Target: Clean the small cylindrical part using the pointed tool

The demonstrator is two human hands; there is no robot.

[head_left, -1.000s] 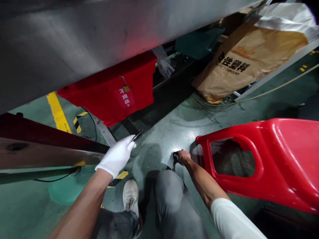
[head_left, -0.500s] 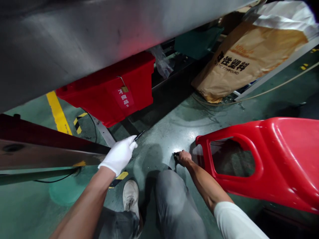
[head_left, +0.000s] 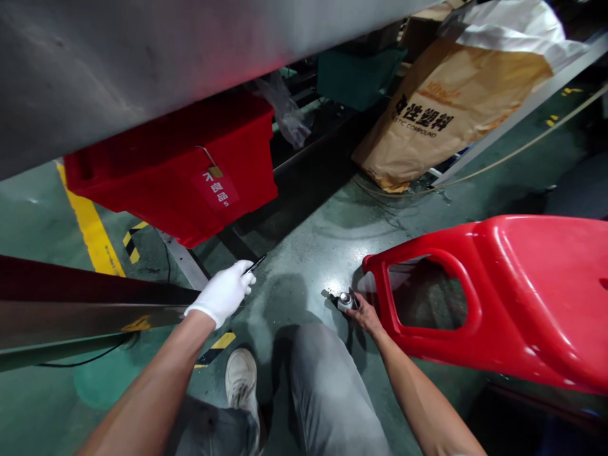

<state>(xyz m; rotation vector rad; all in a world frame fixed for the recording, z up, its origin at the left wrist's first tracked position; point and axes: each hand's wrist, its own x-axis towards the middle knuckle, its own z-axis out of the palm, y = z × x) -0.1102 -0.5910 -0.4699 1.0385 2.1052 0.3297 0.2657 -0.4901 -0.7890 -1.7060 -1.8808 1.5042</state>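
Floor: we see a green painted floor, scuffed and glossy, with a yellow line at left and black-yellow hazard tape beside it.
Room: a factory corner; a grey metal slab hangs overhead, a dark metal beam runs in from the left.
Around: a red bin with a white-lettered tag sits under the slab; a brown paper sack printed "plastic compound" leans at upper right; a red moulded plastic part with an oval cut-out lies at right.
Left hand: our left hand wears a white glove, fingers closed around a thin dark tool.
Tool look: slim, black, pen-like, only its tip end shows past the glove.
Tool axis: long axis runs diagonally, tip pointing up and right, away from us, just above the floor.
Right hand: our bare right hand is low by the floor, fingers curled on a small silvery-capped object; what it is, we cannot tell.
Object place: at the floor, just beside the near corner of the red moulded plastic part.
Body: grey trousers and a white shoe below.
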